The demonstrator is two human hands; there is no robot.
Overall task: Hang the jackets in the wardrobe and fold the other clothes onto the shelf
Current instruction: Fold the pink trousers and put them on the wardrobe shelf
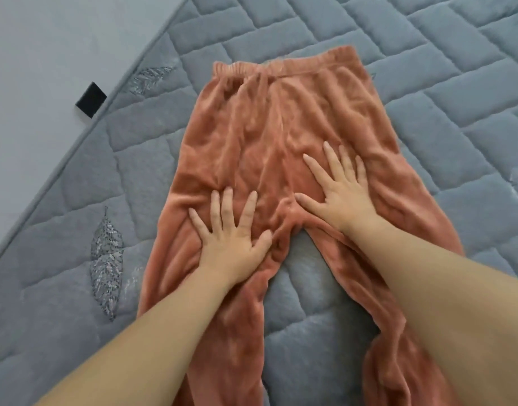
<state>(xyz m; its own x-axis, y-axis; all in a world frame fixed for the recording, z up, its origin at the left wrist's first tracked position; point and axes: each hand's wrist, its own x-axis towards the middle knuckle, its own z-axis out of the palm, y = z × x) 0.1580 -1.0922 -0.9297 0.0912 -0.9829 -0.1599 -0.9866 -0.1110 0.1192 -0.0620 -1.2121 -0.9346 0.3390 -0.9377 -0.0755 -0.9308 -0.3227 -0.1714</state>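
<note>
On the grey quilted mattress (427, 106), a pair of rust-coloured fleece trousers (269, 121) is lying spread out flat, its elastic waistband (284, 61) pointing away from the person and its two legs running back towards the bottom edge of the view, parting just below the crotch. Both hands are lying palm-down on the fabric with fingers straight and spread, gripping nothing. The left hand (234, 238) is pressing on the top of the left trouser leg, beside the crotch. The right hand (339, 189) is resting a little farther up, on the right side of the seat. The plush cloth is wrinkling between and above the hands. A small black tab (91, 100) is sitting at the mattress edge, against the pale wall (47, 54), and silvery leaf motifs (107, 262) are showing on the quilting to the left.
</note>
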